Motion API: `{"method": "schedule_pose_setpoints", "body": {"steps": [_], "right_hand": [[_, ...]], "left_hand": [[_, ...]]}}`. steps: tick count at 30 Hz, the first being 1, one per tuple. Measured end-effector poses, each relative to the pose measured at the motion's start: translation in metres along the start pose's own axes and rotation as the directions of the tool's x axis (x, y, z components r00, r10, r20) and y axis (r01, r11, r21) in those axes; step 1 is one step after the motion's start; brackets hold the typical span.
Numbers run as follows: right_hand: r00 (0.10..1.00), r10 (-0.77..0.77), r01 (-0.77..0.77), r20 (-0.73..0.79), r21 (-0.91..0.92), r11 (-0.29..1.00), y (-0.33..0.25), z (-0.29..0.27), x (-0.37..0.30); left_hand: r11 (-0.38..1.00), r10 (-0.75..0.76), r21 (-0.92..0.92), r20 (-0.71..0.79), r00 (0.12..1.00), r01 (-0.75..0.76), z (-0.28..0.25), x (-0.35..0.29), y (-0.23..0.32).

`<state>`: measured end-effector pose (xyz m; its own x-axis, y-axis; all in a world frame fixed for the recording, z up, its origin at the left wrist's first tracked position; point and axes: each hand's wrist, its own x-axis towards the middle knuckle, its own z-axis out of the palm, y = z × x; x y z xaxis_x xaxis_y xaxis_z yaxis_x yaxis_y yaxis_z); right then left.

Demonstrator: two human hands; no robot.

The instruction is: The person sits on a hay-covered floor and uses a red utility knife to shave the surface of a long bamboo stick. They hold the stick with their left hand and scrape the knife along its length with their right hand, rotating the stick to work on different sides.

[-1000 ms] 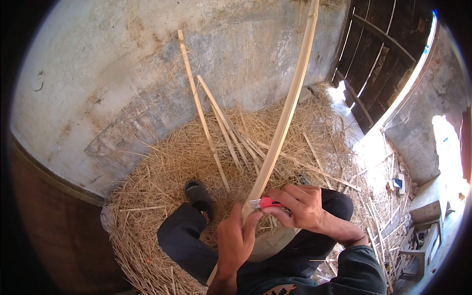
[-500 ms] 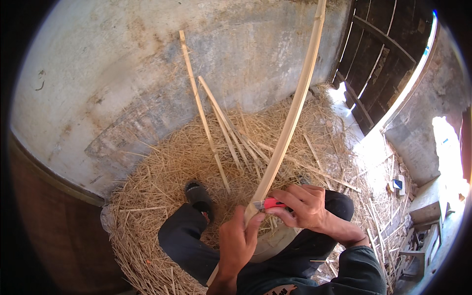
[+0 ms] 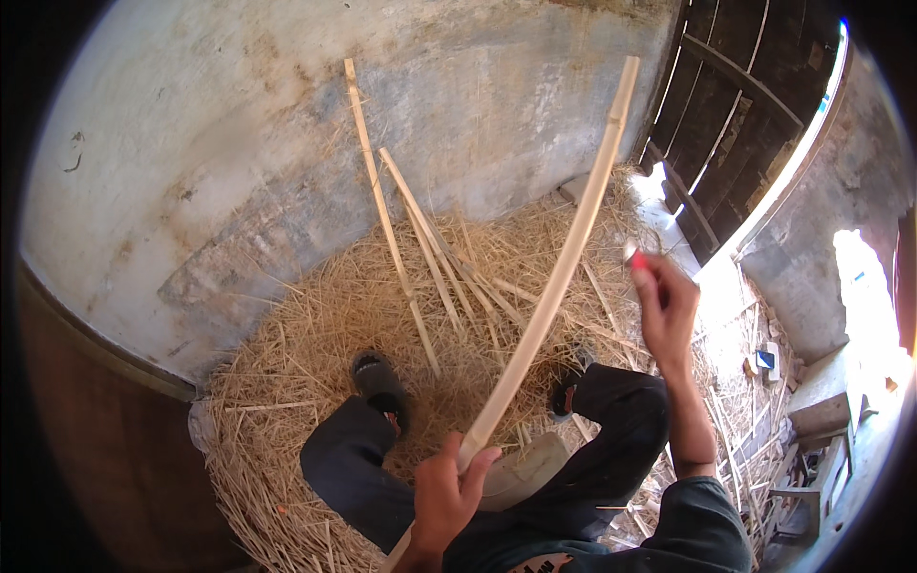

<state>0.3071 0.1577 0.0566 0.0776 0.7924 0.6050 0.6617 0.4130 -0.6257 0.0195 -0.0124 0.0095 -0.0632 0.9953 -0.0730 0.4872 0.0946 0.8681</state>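
Note:
My left hand is closed round the lower part of a long split bamboo strip. The strip slants up and away to the right, and its low end passes back under my left forearm. Out to the right of the strip, apart from it, my right hand grips a red utility knife whose tip points up and to the left. Most of the knife's handle is hidden in my fingers.
Several bamboo strips lean on the stained wall or lie over the heap of shavings. My sandalled feet rest in the shavings. A plank door stands far right, and a small blue-and-white box lies below it.
My right hand has left the strip with the knife and swung up and to the right. The strip has slid back toward me, so its far end now shows.

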Motion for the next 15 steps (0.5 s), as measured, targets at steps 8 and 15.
{"method": "schedule_pose_setpoints", "body": {"steps": [8,15], "right_hand": [[0.849,-0.444,0.416,0.287,0.156,0.896,-0.048,0.041,-0.085],[0.837,-0.466,0.434,0.287,0.170,0.885,-0.055,0.051,-0.099]], "left_hand": [[0.990,0.092,-0.092,-0.125,0.988,-0.104,0.002,0.022,0.015],[0.983,0.137,-0.099,-0.186,0.973,-0.157,0.008,0.021,0.024]]}}
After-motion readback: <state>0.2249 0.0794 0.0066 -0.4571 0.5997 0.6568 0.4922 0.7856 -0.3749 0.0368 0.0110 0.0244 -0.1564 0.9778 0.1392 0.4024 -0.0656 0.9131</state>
